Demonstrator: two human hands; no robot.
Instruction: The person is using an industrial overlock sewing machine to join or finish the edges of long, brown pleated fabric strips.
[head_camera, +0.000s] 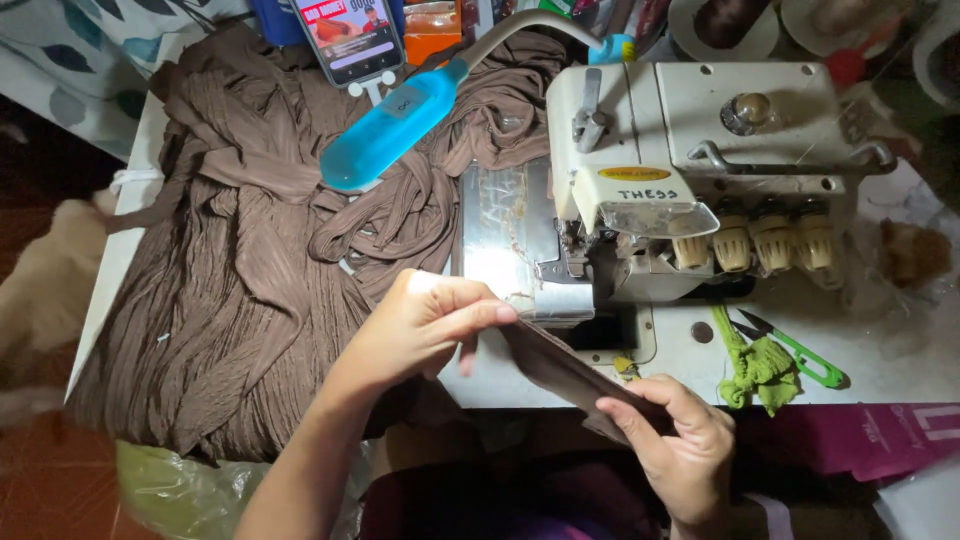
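I hold a narrow brown fabric strip (560, 365) stretched between my two hands, just in front of the sewing machine (700, 170). My left hand (425, 325) pinches its upper end between thumb and fingertips, close to the metal plate (510, 235) at the machine's foot; my right hand (680, 440) is clenched around the lower end, nearer my body. The strip's long axis slants from upper left down to lower right, so the left end lies closest to the needle area. The brown cloth pile (250, 250) sits left, green snips (800, 355) right
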